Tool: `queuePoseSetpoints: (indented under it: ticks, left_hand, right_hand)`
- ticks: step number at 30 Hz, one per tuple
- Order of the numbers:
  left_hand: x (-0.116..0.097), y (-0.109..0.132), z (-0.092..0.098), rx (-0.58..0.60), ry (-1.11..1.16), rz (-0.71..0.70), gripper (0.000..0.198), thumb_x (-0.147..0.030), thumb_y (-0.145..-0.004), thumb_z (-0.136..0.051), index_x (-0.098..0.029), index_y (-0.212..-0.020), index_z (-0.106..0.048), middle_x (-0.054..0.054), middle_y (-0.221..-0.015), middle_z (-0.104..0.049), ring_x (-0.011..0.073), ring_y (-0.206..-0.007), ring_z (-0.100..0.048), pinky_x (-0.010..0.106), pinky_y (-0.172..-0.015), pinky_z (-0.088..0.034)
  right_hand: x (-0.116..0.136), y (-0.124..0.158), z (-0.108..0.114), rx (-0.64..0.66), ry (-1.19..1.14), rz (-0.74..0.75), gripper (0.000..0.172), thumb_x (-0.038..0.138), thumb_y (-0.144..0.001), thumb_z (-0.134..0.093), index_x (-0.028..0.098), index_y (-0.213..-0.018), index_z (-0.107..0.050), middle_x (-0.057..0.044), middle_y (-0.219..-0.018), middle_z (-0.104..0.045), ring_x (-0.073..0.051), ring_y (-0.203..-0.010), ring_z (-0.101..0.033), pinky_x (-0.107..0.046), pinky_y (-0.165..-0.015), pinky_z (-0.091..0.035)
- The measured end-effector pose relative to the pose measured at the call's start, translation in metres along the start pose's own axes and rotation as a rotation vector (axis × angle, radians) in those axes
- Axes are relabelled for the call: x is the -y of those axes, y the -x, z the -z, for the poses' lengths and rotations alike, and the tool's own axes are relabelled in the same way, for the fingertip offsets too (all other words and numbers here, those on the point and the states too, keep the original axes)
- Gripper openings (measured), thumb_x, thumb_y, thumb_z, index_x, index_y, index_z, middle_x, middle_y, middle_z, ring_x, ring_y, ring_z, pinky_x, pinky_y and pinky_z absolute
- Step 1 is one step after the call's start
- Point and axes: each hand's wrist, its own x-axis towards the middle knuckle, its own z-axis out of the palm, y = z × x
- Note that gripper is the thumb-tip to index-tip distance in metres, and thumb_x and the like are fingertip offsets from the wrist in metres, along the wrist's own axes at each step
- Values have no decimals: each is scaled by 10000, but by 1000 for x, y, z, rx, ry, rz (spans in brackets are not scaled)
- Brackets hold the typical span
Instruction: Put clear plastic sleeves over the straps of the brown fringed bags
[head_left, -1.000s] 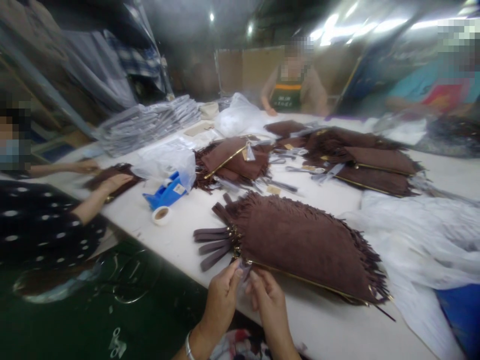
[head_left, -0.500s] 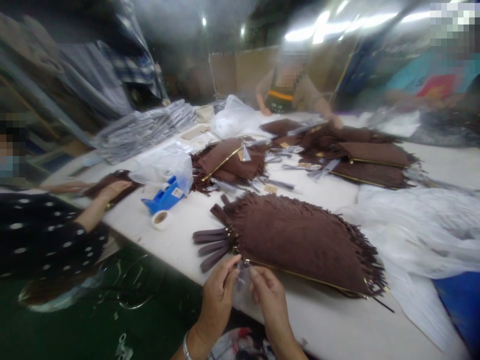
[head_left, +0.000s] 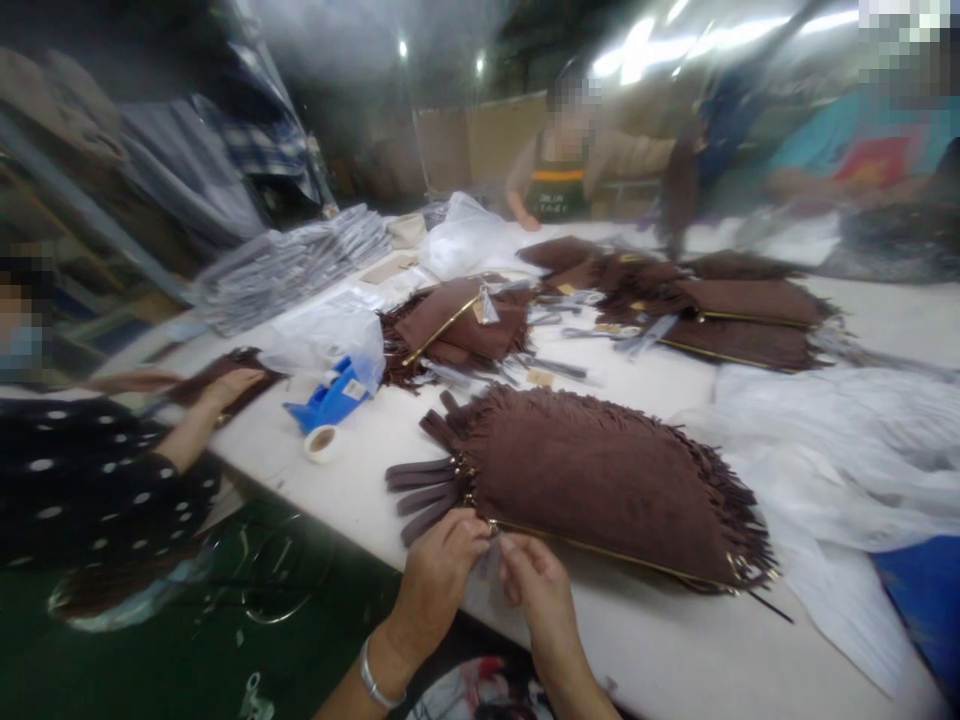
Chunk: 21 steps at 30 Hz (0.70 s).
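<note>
A brown fringed suede bag (head_left: 600, 480) lies on the white table (head_left: 660, 650) right in front of me, its gold zipper edge towards me and a tassel (head_left: 424, 485) at its left corner. My left hand (head_left: 439, 580) and my right hand (head_left: 536, 595) meet at the bag's near left corner. Both pinch a small, thin clear piece (head_left: 491, 550) between their fingertips. A bracelet sits on my left wrist.
More brown fringed bags (head_left: 465, 325) (head_left: 742, 320) are piled farther back. A blue tape dispenser (head_left: 330, 395) and a tape roll (head_left: 322, 440) lie to the left, white wrapping (head_left: 840, 450) to the right. A person in a dotted top (head_left: 97, 470) works at left; others stand behind.
My hands have stayed at the bag's corner, with the fingers closing tighter on the small clear piece. The person at the far end has lifted a brown bag off the table.
</note>
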Motion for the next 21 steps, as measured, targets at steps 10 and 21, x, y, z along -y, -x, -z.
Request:
queuePoseSetpoints:
  ticks: [10,21]
  left_hand:
    - [5,-3,0,71,-219,-26,92,-196,-953,-472,-198,-976,-561,22,-929,-624,175,-907,-604,294,-815,-458]
    - [-1,-8,3,139,-193,38,204,-253,-993,-349,-203,-870,-504,2,-820,-538,168,-792,-545,293,-731,-374]
  right_hand:
    - [4,-5,3,32,-66,-81,378,523,-713,-692,156,-716,-603,67,-488,-482,-58,-380,-341,-195,-395,-279]
    - [12,-7,7,-7,37,-19,361,503,-690,-719,149,-751,-697,11,-587,-612,-111,-506,-491,-217,-496,-385]
